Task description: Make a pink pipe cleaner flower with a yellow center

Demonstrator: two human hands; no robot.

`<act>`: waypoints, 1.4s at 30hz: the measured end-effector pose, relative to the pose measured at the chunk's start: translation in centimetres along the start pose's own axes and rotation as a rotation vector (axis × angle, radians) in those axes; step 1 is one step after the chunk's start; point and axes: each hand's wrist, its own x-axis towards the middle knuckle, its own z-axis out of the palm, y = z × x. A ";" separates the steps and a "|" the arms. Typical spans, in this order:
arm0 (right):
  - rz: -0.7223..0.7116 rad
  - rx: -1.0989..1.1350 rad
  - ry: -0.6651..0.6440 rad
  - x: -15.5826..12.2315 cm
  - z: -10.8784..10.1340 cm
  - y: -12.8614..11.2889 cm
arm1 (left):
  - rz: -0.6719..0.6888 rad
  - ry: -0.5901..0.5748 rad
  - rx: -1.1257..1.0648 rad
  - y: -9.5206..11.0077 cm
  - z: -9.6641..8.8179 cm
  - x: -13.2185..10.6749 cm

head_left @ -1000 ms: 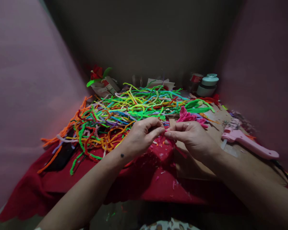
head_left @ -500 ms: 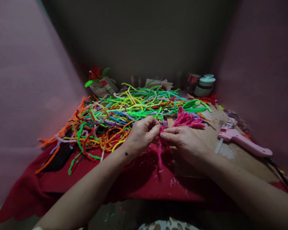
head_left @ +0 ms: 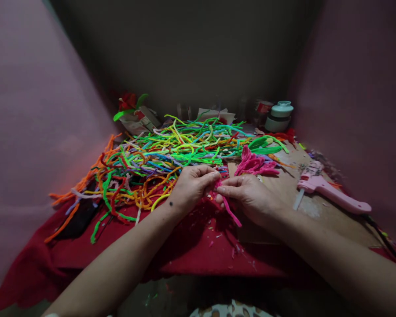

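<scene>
Dangling pink pipe cleaner [head_left: 232,213]: fuzzy, bright, bunched at its upper end, its loose end slanting down over the red cloth [head_left: 198,257].
Left hand [head_left: 195,184]: thumb and fingers closed on the pink pipe cleaner, knuckles up.
Right hand [head_left: 247,193]: pinching it just beside, forearm slanting inward.
Box [head_left: 145,119]: red patch on white, any writing too small to read.

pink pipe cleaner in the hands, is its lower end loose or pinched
Loose: the pink pipe cleaner slants out below the right hand, its tip ungripped.
</scene>
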 end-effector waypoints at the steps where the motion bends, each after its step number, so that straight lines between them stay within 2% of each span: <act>1: 0.009 -0.018 -0.013 0.1 -0.1 0.2 | 0.049 0.030 0.083 -0.1 0.1 0.0; 8: -0.016 -0.073 -0.034 0.3 -0.5 0.8 | 0.383 0.133 0.626 -0.6 0.3 0.0; 12: 0.010 -0.026 -0.026 0.5 -0.5 1.1 | 0.415 0.096 0.710 -0.6 0.4 0.2; 14: 0.010 -0.016 -0.031 0.6 -0.5 1.2 | 0.404 0.069 0.663 -0.5 0.4 0.3; 16: -0.008 -0.002 -0.026 0.5 -0.5 1.0 | 0.355 0.052 0.527 -0.4 0.5 0.3; 20: -0.035 0.096 0.069 0.4 -0.5 0.0 | 0.154 0.041 0.116 0.0 0.4 0.3; 23: -0.153 0.239 0.143 0.6 -0.6 -0.7 | 0.012 0.019 -0.033 0.5 0.3 0.1; 25: -0.225 0.313 0.171 0.8 -0.7 -0.8 | -0.081 -0.064 -0.064 0.8 0.2 -0.2; 28: -0.239 0.348 0.172 1.1 -0.9 -0.5 | -0.188 -0.228 -0.096 1.0 0.5 -0.5; 30: -0.229 0.340 0.169 1.1 -0.9 -0.2 | -0.180 -0.271 -0.095 0.8 0.8 -0.6; 35: -0.167 0.372 0.233 0.9 -0.8 -0.4 | 0.027 -0.136 0.036 0.1 1.9 -0.8; 37: -0.163 0.377 0.256 0.9 -0.9 -0.5 | -0.005 -0.171 0.015 0.1 1.9 -0.9; 40: -0.173 0.378 0.279 1.1 -1.2 -0.7 | -0.056 -0.286 -0.073 0.3 1.3 -0.9; 42: -0.160 0.412 0.291 1.2 -1.4 -0.9 | 0.038 -0.287 -0.078 0.2 0.7 -0.7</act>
